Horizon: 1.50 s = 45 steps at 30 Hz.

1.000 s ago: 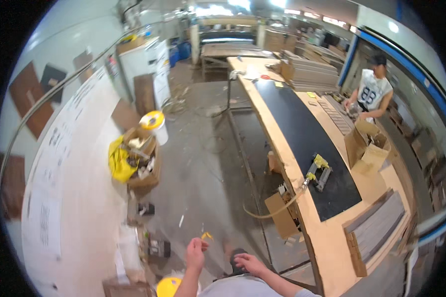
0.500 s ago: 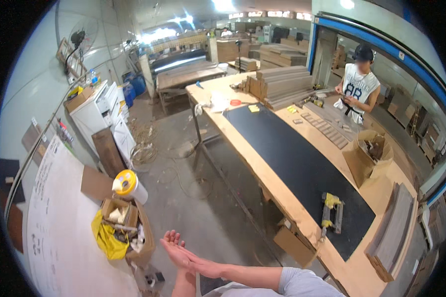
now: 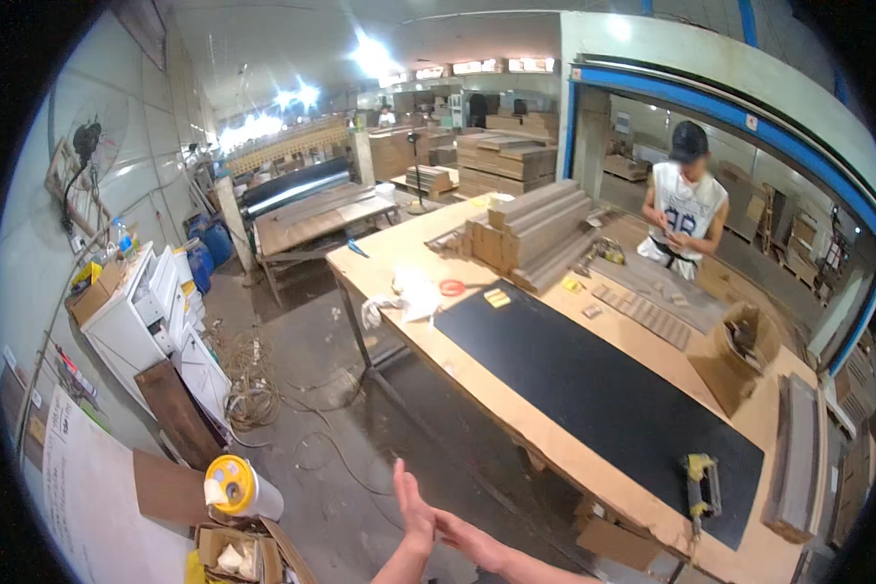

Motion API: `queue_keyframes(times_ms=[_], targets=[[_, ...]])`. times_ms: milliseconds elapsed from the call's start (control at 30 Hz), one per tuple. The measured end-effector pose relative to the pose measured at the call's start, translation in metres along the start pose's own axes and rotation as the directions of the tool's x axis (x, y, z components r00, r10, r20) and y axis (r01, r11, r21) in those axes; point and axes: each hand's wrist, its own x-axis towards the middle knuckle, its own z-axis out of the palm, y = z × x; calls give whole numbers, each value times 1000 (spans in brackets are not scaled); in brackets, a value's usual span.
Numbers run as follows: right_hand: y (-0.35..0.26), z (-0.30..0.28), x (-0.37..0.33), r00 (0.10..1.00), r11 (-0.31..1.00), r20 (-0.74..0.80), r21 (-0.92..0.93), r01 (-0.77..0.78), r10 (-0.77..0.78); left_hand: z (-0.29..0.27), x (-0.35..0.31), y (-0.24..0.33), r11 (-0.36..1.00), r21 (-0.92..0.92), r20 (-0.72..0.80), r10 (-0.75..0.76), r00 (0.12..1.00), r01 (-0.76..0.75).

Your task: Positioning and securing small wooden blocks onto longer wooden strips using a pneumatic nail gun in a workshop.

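My left hand (image 3: 415,509) is raised above the floor beside the workbench, its fingers stretched upward and nothing in it. My right hand (image 3: 469,541) touches it near the base of the palm, flat and holding nothing that I can see; its fingertips are partly hidden. Nearest on the right is the wooden workbench (image 3: 487,394). A long black sheet (image 3: 594,399) lies along it, with a yellow-and-grey nail gun (image 3: 701,485) resting on its near end. Red-handled scissors (image 3: 453,288) and small yellow pieces (image 3: 497,298) are at the far end.
Across the bench a person (image 3: 688,200) handles something small. Stacked boards (image 3: 530,234), a carton (image 3: 745,350) and grey-brown planks (image 3: 794,457) crowd the bench. A white bucket with yellow lid (image 3: 248,492), hoses on the floor (image 3: 253,384) and a white cabinet (image 3: 146,302) stand left.
The view has tilted up and turned right. My hands have shifted from lying crossed, right over left wrist, to the left pointing upward with the right against its palm.
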Motion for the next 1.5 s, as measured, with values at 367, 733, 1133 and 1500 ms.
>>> queue_keyframes(times_ms=[367,733,1133,1500], targets=[[-53,-147,51,791,941,-547,-321,103,-273,81,159,-71,981,134,152,-159,976,139],[-99,-304,91,329,772,-808,-576,-268,-488,193,348,-21,932,318,336,62,940,-175],[-107,-300,135,-16,516,-744,-447,-731,-668,421,654,1,748,293,579,357,733,-595],[-133,-308,165,-360,682,-763,-141,-717,-537,579,794,38,334,402,784,356,509,-853]])
